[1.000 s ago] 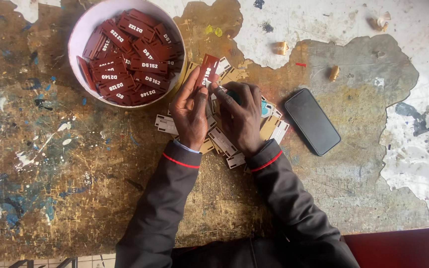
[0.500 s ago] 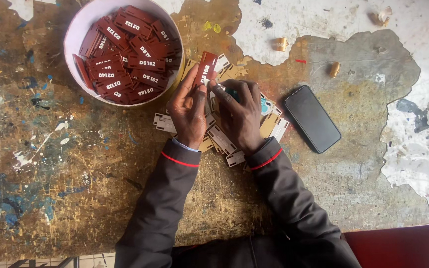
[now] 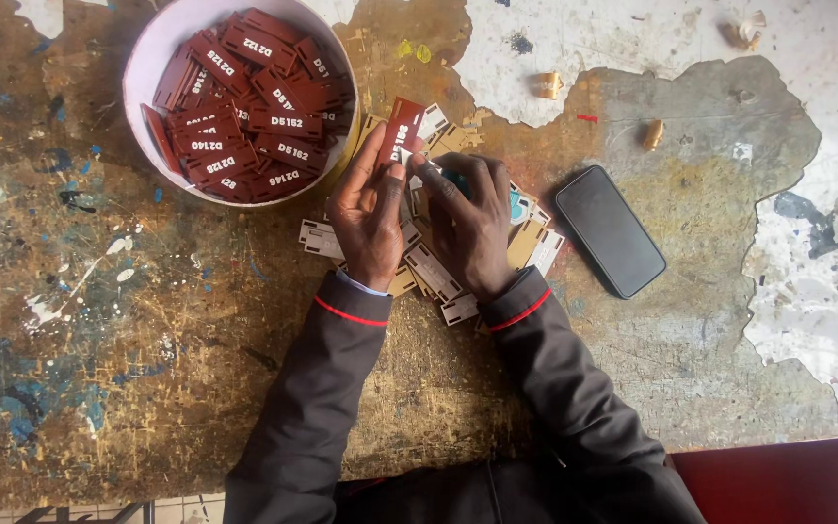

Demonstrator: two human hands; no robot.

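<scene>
Nearest the camera, two dark sleeves with red cuff piping run up from the bottom edge to the hands, which meet over a scatter of small plates on a worn, paint-stained table [image 3: 147,369].

The left hand [image 3: 369,218] is closed narrowly: its thumb and fingertips pinch one dark red tag [image 3: 402,131] by its lower end, so the tag stands tilted just above the fingers, its white-lettered face up. The right hand [image 3: 475,225] lies beside it, touching it at the fingertips, fingers curled and pressed down on the pile; its index finger reaches toward the base of the red tag. Whether it grips anything beneath the palm cannot be told; a small teal thing shows at its knuckles.

Under and around both hands lies the pile of pale tan plates [image 3: 435,274], roughly a dozen visible, several hidden by the hands, so an exact count is not possible.

Just to the right of the right hand lies one black phone [image 3: 610,230], face dark, set at a slant, apart from the pile.

Beyond the left hand, up and to the left, stands one round white bowl [image 3: 144,76] holding red tags [image 3: 264,97] heaped together, about twenty showing.

Farther off, beyond the right hand, three small tan scraps [image 3: 654,134] lie well apart on the table.
</scene>
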